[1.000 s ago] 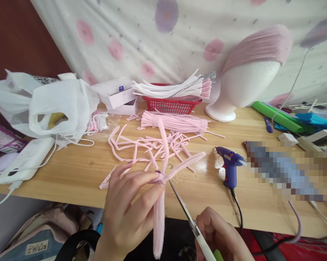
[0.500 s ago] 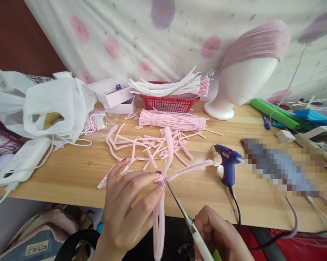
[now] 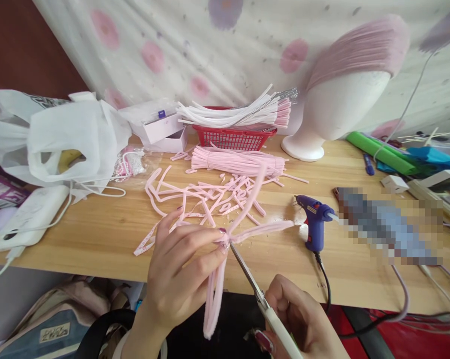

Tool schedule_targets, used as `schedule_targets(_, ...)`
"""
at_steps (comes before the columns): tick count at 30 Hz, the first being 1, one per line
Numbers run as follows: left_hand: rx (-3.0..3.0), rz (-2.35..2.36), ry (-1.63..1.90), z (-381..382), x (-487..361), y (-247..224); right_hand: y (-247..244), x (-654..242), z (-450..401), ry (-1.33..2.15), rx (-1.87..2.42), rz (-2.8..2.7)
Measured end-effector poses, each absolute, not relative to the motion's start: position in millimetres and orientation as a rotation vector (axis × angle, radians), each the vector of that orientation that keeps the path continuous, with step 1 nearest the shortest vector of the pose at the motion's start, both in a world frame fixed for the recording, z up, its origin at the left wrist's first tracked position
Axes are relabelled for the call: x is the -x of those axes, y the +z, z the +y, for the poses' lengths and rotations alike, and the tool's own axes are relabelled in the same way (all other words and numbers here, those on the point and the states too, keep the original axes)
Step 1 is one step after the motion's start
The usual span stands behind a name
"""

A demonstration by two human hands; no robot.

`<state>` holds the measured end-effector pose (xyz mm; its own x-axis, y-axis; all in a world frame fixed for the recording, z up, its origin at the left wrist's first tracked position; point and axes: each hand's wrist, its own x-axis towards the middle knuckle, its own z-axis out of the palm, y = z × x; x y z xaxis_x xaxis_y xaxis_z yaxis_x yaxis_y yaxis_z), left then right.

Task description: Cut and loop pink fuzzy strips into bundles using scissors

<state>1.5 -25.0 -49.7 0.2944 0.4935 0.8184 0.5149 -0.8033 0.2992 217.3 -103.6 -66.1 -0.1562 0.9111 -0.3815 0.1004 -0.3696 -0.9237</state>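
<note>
My left hand (image 3: 187, 264) pinches the centre of a pink fuzzy stem piece (image 3: 262, 229) between thumb and fingertips. Looped arms of this piece stick out to the right, up and down. My right hand (image 3: 299, 314) is closed on the white handles of the scissors (image 3: 247, 269). The scissor tips touch or nearly touch the pinched centre, beside my left fingertips; the blades look nearly closed. Beyond my hands, cut pink stems (image 3: 206, 192) lie scattered on the wooden table (image 3: 108, 234), with a measuring tape (image 3: 146, 243) among them.
A blue glue gun (image 3: 314, 222) stands to the right, near a pixelated object (image 3: 389, 224). Behind are a pink stem bundle (image 3: 235, 162), a red basket (image 3: 232, 138) of stems and a white foam head (image 3: 340, 104). Plastic bags (image 3: 68, 134) and a power strip (image 3: 30, 219) are at the left.
The upper arm of the pink piece has tilted to the right, and its lower loop has swung slightly left. The scissors stay at the centre. The view has shifted a little.
</note>
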Motion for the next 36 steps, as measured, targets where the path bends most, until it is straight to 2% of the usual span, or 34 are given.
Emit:
schedule_targets(17,2.437,-1.068,-1.760,-17.6,-14.5,-57.4,-87.1,-204.0,-107.8,1.659,1.379,-1.097)
schedule_targets(21,2.254,-1.236,-1.738,-20.1,-19.9,-61.9,-90.0,-196.7,-100.6,1.681,1.388,-0.994)
schedule_targets(23,2.047,-1.368,-1.866,-32.8,-29.5,-72.9,-88.2,-193.8,-95.5,1.642,1.398,-0.967)
schedule_targets(25,1.844,-1.525,-2.255,-51.8,-45.6,-87.8,-84.5,-190.0,-88.4,1.596,1.367,-0.930)
schedule_targets(30,2.209,-2.376,-3.097,-80.8,-89.3,-104.6,-80.0,-178.3,-65.8,1.434,1.288,-0.920)
schedule_targets(32,2.283,-2.517,-3.217,-75.8,-95.9,-96.6,-81.7,-176.3,-59.4,1.337,1.280,-0.957)
schedule_targets(36,2.205,-2.535,-3.163,-60.9,-95.0,-78.6,-83.8,-178.1,-54.7,1.246,1.247,-1.022)
